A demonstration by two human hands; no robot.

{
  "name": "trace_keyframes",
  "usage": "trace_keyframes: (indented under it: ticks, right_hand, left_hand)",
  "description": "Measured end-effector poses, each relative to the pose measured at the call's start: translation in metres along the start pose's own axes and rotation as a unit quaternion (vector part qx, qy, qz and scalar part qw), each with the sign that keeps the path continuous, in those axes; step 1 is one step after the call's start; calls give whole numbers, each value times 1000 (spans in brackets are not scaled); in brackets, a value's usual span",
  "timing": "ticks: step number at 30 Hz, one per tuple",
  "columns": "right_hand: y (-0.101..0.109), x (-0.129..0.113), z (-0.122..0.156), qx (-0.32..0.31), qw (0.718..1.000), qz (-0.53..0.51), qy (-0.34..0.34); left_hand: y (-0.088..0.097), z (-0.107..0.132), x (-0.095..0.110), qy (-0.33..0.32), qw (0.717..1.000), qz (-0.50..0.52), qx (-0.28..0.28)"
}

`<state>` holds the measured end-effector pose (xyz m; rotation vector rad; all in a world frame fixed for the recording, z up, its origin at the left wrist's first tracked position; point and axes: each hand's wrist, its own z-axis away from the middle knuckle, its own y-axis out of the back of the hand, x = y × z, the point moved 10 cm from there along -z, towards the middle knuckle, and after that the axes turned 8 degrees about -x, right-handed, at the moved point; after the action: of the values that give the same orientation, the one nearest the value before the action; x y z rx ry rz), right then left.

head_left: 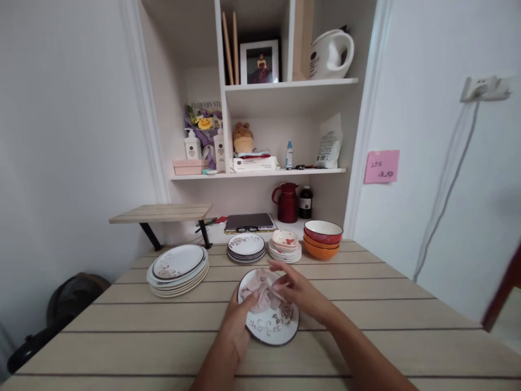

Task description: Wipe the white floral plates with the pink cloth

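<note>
A white plate (271, 328) with a dark rim and a brown floral pattern is tilted above the table in front of me. My left hand (239, 317) grips its left edge, the thumb lying over the top near a crumpled pale pink cloth (260, 293). On the plate's upper right, my right hand (297, 290) pinches the cloth, with the index finger raised away from it. The fingers of my left hand under the plate are hidden.
A stack of plates (177, 288) stands left, and smaller patterned plates (246, 247) sit behind. Beside those are small white dishes (285, 252) and stacked red and orange bowls (321, 247). A dark red jug (287, 206) stands at the back, below shelves (260, 174).
</note>
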<state>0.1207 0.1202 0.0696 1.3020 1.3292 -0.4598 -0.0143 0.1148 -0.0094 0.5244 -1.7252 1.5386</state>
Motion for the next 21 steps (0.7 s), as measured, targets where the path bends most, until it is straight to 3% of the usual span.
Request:
trace_keyframes:
  ticks: [3,5,6,8,11,12,16,21]
  right_hand:
    - [54,38,12,202,974,-50,-88]
    - [59,68,20,224,952,-128,-166]
    - [53,75,19,202,948,-171,-177]
    - [20,78,14,113,925,-315,-179]
    - [-41,51,5,-29,859,-492,-138]
    - [-56,44,3,-46,833,-534,-134]
    - [-95,38,-1,-38,752,-636,-166]
    - [-91,51,4,55,714,-677,-168]
  left_hand:
    - [8,-1,-3,12,1000,6,16]
    - [12,-3,-4,21,999,19,21]
    - [15,-3,-3,21,999,29,23]
    - [19,-6,0,10,998,49,30]
    - [23,-8,6,-11,997,68,31]
    - [23,-9,7,-13,997,73,27]
    - [22,-10,4,-1,998,63,18]
    - [23,-13,12,-34,999,-11,36]
